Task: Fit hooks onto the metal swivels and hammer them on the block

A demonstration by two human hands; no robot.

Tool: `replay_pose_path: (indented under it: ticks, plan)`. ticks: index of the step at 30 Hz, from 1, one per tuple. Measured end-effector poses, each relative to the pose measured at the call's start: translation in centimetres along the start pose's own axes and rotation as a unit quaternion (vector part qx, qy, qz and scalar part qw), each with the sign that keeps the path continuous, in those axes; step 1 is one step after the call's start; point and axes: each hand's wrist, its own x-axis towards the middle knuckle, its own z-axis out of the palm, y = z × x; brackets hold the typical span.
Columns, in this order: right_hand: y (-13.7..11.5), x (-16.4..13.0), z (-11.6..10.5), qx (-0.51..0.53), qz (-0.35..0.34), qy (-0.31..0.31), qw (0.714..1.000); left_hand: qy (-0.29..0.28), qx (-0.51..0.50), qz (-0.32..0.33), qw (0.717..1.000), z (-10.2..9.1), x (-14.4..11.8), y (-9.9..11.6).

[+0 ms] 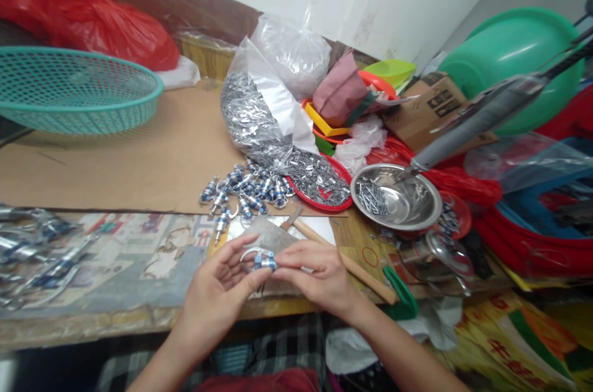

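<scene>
In front of me, a small blue-and-silver metal fitting (265,260) with a curved, hook-like arm is held between both hands. My left hand (225,275) closes on its left side, thumb against the blue part. The right end is pinched by the thumb and fingers of my right hand (312,265), which hide part of it. Below the hands lies a grey metal plate (273,236). Just beyond, similar blue-and-silver fittings (250,188) form a pile on the cardboard's edge.
A hammer with a wooden handle (365,278) lies to the right. Behind are a red tray (340,200) of small metal pieces and a steel bowl (417,207) with pins. More fittings (41,256) lie left, below a turquoise basket (92,114). A grey bar (477,117) slants in from the right.
</scene>
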Motion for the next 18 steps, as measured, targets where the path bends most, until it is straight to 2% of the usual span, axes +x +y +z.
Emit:
replay_pose_path:
  ticks: [1,3,4,5,6,8,10,12,18]
  plan:
    - [0.4,0.5,-0.5,-0.017,0.018,-0.028,0.999,0.005,-0.006,-0.002,1.000,0.1,0.1,-0.2]
    - [2.0,1.8,-1.9,-0.142,0.085,-0.060,0.984,0.010,-0.016,-0.011,1.000,0.1,0.2,-0.6]
    - [3.2,2.6,-2.8,-0.230,0.128,-0.055,0.963,0.005,-0.021,-0.016,1.000,0.1,0.2,-0.7]
    - [4.6,3.4,-3.7,-0.345,0.192,-0.045,0.917,-0.002,-0.025,-0.020,0.999,0.1,0.2,-0.7]
    - [6.0,4.2,-4.6,-0.393,0.227,-0.040,0.890,-0.010,-0.026,-0.024,0.999,0.0,0.2,-0.7]
    - [8.8,5.5,-6.1,-0.442,0.271,-0.056,0.853,-0.025,-0.021,-0.031,0.999,-0.1,0.2,-0.7]
    - [10.7,6.3,-6.8,-0.462,0.289,-0.085,0.834,-0.035,-0.018,-0.038,0.999,-0.2,0.2,-0.7]
    - [11.6,6.7,-7.0,-0.477,0.290,-0.116,0.822,-0.035,-0.025,-0.045,0.998,-0.3,0.3,-0.8]
    - [11.4,6.7,-7.4,-0.462,0.253,-0.193,0.828,-0.010,-0.065,-0.051,0.997,-0.6,0.8,-1.2]
